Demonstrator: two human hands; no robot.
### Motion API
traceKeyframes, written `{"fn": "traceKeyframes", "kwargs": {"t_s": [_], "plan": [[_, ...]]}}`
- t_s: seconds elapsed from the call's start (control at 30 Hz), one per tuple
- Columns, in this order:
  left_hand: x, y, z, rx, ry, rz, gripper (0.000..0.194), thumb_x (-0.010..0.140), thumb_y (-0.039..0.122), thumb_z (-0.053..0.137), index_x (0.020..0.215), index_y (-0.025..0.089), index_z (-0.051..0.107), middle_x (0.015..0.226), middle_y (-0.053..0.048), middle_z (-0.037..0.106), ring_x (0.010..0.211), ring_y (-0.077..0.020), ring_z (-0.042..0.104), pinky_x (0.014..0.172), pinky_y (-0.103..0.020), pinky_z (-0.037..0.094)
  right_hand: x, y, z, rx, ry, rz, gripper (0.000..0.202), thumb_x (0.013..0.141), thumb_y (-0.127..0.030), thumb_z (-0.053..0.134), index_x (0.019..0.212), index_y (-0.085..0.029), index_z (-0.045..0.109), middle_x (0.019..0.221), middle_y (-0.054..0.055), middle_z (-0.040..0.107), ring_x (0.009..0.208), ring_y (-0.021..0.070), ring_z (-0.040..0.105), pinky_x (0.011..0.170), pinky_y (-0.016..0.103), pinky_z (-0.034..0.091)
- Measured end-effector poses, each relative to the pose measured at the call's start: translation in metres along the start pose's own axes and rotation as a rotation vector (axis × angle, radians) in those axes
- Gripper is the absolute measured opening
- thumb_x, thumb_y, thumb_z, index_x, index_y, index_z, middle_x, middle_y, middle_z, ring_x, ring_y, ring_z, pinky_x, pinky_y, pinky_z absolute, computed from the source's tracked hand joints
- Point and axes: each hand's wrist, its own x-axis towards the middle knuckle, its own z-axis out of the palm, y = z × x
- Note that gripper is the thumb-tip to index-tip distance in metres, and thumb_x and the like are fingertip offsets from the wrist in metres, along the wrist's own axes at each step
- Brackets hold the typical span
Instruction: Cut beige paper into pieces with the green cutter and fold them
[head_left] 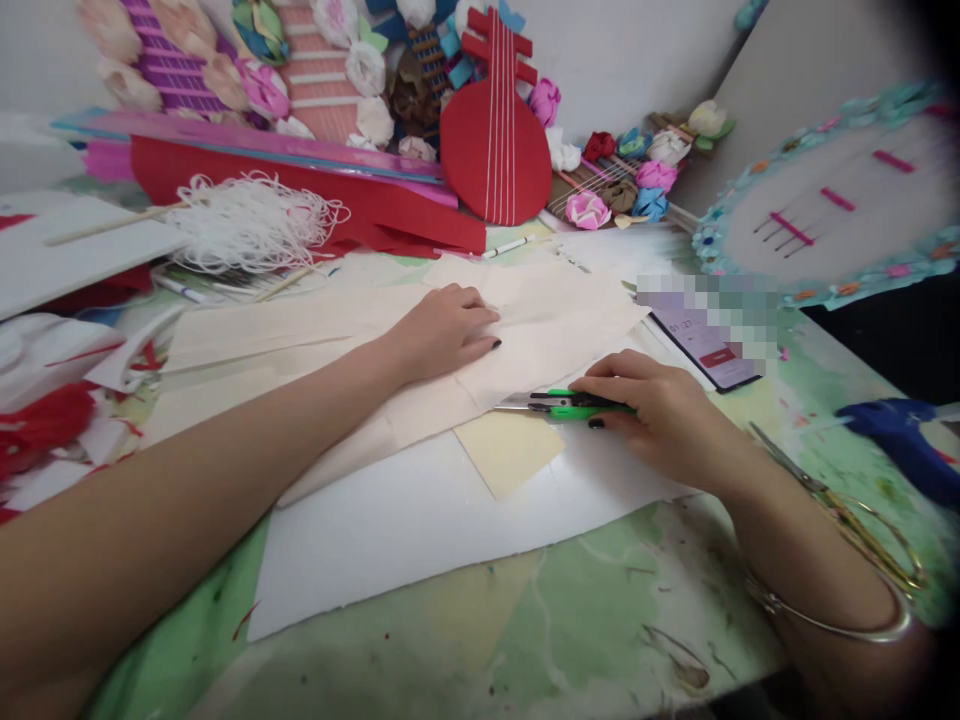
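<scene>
Worktop: green-patterned.
Cream paper: layered, across the worktop's middle.
White board: partly under the paper, towards the near edge.
Red lute: upright at the far edge.
Hands, two. Left hand: palm down on the paper, fingers loosely spread, gripping nothing. Right hand: fingers wrapped round the cutter.
Scissors: gold-handled, towards the right edge.
Phone: right of the paper.
Cutter: green and black, blade at the paper's near edge.
</scene>
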Motion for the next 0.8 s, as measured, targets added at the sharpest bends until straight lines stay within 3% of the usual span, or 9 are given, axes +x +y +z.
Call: {"fn": "traceKeyframes", "kwargs": {"t_s": [0.8], "plan": [[0.0008, 0.0012, -0.0004, 0.011, -0.018, -0.016, 0.036, 0.089, 0.036, 0.052, 0.114, 0.014, 0.066, 0.111, -0.013, 0.064, 0.102, -0.0265, 0.056, 0.093, -0.041, 0.044, -0.0029, -0.0058, -0.0019, -0.006, 0.018, -0.034, 0.041, 0.075, 0.003, 0.046, 0.107, -0.010, 0.070, 0.101, 0.014, 0.066, 0.092, 0.0231, 0.061, 0.079, 0.033, 0.050]]}}
